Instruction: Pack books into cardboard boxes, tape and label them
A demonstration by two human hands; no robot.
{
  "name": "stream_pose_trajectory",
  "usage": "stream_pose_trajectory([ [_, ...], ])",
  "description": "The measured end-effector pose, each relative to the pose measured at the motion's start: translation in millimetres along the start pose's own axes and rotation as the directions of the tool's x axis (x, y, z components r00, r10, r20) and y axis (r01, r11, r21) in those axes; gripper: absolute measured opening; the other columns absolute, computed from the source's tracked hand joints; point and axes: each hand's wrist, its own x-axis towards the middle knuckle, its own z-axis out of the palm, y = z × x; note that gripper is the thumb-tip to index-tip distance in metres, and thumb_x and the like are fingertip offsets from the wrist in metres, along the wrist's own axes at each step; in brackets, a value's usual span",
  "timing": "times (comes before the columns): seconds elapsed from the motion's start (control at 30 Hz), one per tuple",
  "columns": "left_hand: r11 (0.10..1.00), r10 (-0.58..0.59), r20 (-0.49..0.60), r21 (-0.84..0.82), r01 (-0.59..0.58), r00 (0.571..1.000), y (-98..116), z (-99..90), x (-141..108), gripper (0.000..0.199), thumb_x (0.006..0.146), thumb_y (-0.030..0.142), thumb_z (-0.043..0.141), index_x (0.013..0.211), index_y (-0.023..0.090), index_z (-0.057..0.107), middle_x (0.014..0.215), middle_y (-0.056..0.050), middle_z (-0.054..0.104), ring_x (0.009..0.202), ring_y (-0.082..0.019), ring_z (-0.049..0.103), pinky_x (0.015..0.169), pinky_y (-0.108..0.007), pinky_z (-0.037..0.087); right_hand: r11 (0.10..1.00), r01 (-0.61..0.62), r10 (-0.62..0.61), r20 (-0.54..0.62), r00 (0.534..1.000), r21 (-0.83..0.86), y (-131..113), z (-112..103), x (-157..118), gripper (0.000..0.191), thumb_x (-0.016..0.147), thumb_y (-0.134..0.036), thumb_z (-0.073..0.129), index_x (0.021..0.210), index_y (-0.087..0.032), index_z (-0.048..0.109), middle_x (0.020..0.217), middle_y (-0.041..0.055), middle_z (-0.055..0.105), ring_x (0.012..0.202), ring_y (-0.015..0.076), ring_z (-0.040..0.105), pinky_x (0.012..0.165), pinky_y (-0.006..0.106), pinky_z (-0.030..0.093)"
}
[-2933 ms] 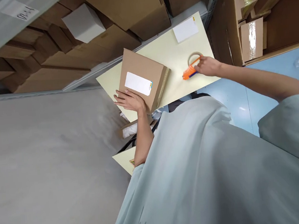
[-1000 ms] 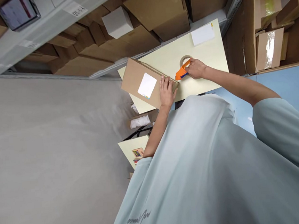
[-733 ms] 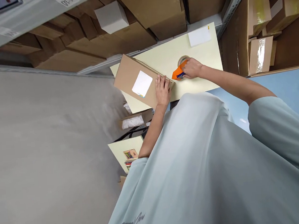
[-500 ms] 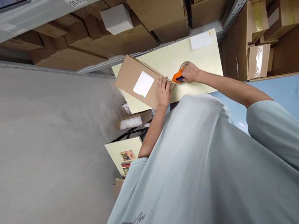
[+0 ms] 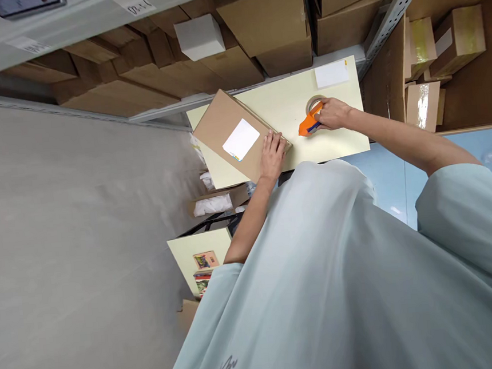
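A flat brown cardboard box (image 5: 218, 121) with a white label (image 5: 241, 140) lies aslant on the pale yellow table (image 5: 292, 100). My left hand (image 5: 272, 154) rests on the box's near right part, fingers laid out flat over its top. To the right, my right hand (image 5: 332, 114) is wrapped round an orange tape dispenser (image 5: 308, 123) that carries a roll of tape (image 5: 313, 103). The dispenser's tip points left and is a short way from the box's right corner. My right palm and part of the handle are hidden.
A white sheet (image 5: 331, 74) lies at the table's far right corner. Behind stands a shelf packed with brown cartons (image 5: 264, 22) and a small white box (image 5: 199, 37). A large open carton (image 5: 458, 105) with smaller boxes is at right. A grey wall (image 5: 82, 239) bounds the left.
My right hand has drawn the tape dispenser rightward, away from the box's corner. My left hand stays on the box. The whole view has shifted slightly.
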Motion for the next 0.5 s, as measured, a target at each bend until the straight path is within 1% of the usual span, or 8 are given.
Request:
stream_pose_trajectory([
  [0.03,1.000,0.000,0.003,0.006,0.000,1.000,1.3,0.3,-0.2,0.043,0.111,0.019,0.049,0.148,0.022,0.070,0.178,-0.015,0.059,0.185,-0.026,0.018,0.153,-0.062,0.013,1.000,-0.012,0.012,0.015,1.000,-0.026,-0.3,-2.5,-0.8,0.081,0.128,-0.042,0.015,0.103,0.006,0.076,0.126,0.0367,0.082,0.134,0.0288,0.076,0.125,0.045,0.043],
  [0.1,1.000,-0.009,0.008,0.016,0.008,1.000,3.9,0.5,0.1,0.043,0.111,0.018,0.048,0.148,0.022,0.070,0.178,-0.016,0.058,0.185,-0.026,0.019,0.152,-0.062,0.012,0.995,-0.029,0.034,0.049,0.998,-0.100,-9.2,-6.8,1.1,0.070,0.127,-0.041,0.028,0.110,0.005,0.077,0.131,0.0346,0.082,0.133,0.0323,0.076,0.124,0.047,0.045],
  [0.17,1.000,-0.019,0.015,0.017,0.019,1.000,6.1,-0.2,0.8,0.044,0.110,0.016,0.049,0.148,0.022,0.070,0.179,-0.016,0.058,0.184,-0.027,0.019,0.152,-0.062,0.012,0.984,-0.047,0.062,0.083,0.995,-0.170,-28.2,-9.5,6.8,0.052,0.122,-0.040,0.048,0.121,0.001,0.080,0.136,0.0304,0.082,0.131,0.0362,0.077,0.121,0.049,0.049],
  [0.23,1.000,-0.017,0.017,0.026,0.016,1.000,8.3,-1.7,1.7,0.046,0.110,0.014,0.048,0.150,0.021,0.069,0.179,-0.017,0.057,0.185,-0.027,0.017,0.152,-0.062,0.013,0.975,-0.084,0.107,0.103,0.989,-0.206,-53.1,-10.7,15.0,0.042,0.115,-0.038,0.062,0.129,-0.005,0.081,0.138,0.0262,0.083,0.129,0.0389,0.077,0.118,0.050,0.051],
  [0.3,0.999,-0.003,0.011,0.048,0.003,1.000,10.5,-3.8,2.5,0.048,0.108,0.010,0.048,0.152,0.018,0.067,0.180,-0.018,0.056,0.185,-0.028,0.016,0.152,-0.063,0.013,0.971,-0.143,0.166,0.111,0.980,-0.191,-77.3,-10.7,22.8,0.038,0.112,-0.036,0.064,0.130,-0.008,0.083,0.136,0.0244,0.084,0.129,0.0401,0.077,0.115,0.050,0.051],
  [0.37,0.998,0.005,0.009,0.067,-0.006,1.000,13.0,-5.8,3.4,0.051,0.107,0.007,0.048,0.154,0.016,0.066,0.180,-0.020,0.056,0.185,-0.029,0.017,0.152,-0.064,0.015,0.966,-0.208,0.227,0.122,0.966,-0.151,-94.5,-10.7,27.7,0.036,0.111,-0.033,0.064,0.130,-0.009,0.083,0.138,0.0251,0.083,0.132,0.0404,0.076,0.113,0.049,0.049],
  [0.43,0.997,0.001,0.011,0.073,-0.002,1.000,15.3,-7.3,4.9,0.052,0.106,0.006,0.049,0.154,0.015,0.065,0.179,-0.021,0.056,0.184,-0.031,0.019,0.152,-0.065,0.017,0.959,-0.258,0.273,0.143,0.951,-0.114,-102.3,-11.6,28.9,0.035,0.110,-0.031,0.065,0.132,-0.010,0.082,0.141,0.0264,0.081,0.134,0.0404,0.075,0.112,0.048,0.047],
  [0.5,0.997,-0.006,0.013,0.073,0.005,1.000,17.3,-8.1,6.9,0.050,0.108,0.006,0.046,0.153,0.015,0.066,0.179,-0.021,0.056,0.184,-0.031,0.019,0.152,-0.065,0.017,0.950,-0.292,0.307,0.156,0.939,-0.109,-104.0,-13.6,27.3,0.036,0.110,-0.031,0.063,0.134,-0.011,0.082,0.142,0.0270,0.081,0.133,0.0401,0.075,0.111,0.048,0.046],
])
